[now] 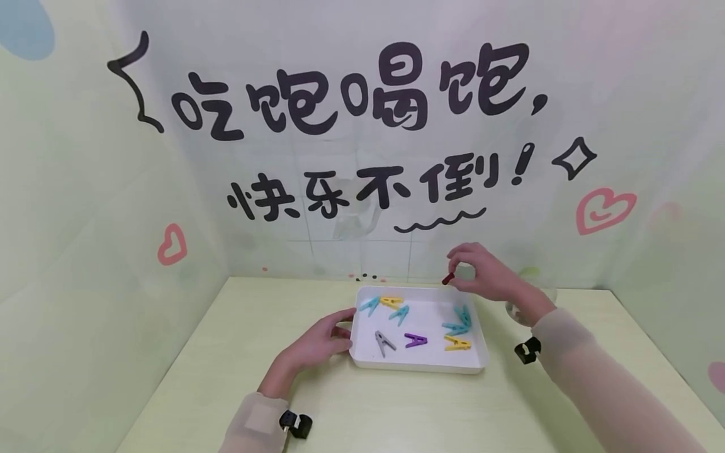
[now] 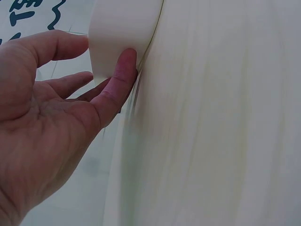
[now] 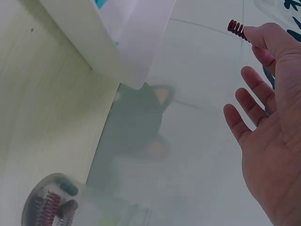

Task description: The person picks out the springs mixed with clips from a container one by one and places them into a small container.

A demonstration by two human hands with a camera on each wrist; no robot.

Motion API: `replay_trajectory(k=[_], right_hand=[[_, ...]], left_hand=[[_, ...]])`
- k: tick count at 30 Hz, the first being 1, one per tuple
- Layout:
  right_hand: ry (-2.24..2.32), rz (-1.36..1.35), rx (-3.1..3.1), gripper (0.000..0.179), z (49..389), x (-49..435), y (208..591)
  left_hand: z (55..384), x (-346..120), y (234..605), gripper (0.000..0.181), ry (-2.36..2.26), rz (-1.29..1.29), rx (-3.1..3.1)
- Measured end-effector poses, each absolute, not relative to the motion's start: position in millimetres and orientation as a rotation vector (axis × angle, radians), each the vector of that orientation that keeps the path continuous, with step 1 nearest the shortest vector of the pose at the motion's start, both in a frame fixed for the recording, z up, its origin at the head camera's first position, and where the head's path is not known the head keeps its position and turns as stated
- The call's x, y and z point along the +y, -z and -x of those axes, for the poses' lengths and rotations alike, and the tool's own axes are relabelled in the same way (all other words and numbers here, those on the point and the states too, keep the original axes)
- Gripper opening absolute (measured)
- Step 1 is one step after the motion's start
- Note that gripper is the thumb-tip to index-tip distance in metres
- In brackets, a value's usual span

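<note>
My right hand (image 1: pixel 481 272) is raised above the back right corner of a white tray (image 1: pixel 419 365). Between its thumb and index finger it pinches a small dark red coil spring (image 3: pixel 236 29); the other fingers are spread apart. My left hand (image 1: pixel 318 340) touches the tray's left side, its fingertips and thumb against the outer wall (image 2: pixel 123 23). Inside the tray lie several clothespins: a grey clothespin (image 1: pixel 384 343), a purple clothespin (image 1: pixel 416 340), a yellow clothespin (image 1: pixel 457 343), another yellow one near the back, and several teal clothespins (image 1: pixel 401 314).
A clear rounded container (image 3: pixel 35 207) with dark red and dark coiled pieces stands right of the tray, partly behind my right forearm in the head view. The pale wooden table (image 1: pixel 226 365) meets a printed curtain (image 1: pixel 340 258) at the back.
</note>
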State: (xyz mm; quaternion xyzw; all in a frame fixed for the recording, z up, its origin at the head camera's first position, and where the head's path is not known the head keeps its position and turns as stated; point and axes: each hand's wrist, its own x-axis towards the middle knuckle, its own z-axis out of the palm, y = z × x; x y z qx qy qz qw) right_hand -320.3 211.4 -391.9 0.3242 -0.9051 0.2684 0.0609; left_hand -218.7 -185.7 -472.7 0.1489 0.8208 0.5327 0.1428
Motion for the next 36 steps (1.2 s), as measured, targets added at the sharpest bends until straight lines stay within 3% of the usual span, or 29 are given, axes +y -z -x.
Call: replay_trajectory(k=[19,36], right_hand=[[-0.83,-0.752,-2.701,0.014,298.1,304.7,388.9],[-0.836,-0.615,-2.634,0.014,289.5,362.2,415.2]], left_hand=[[216.6,-183.3,471.1,0.067,-1.54,-0.422,2.377],[217.4,-185.0,472.9,0.067,-1.536,-0.425,2.38]])
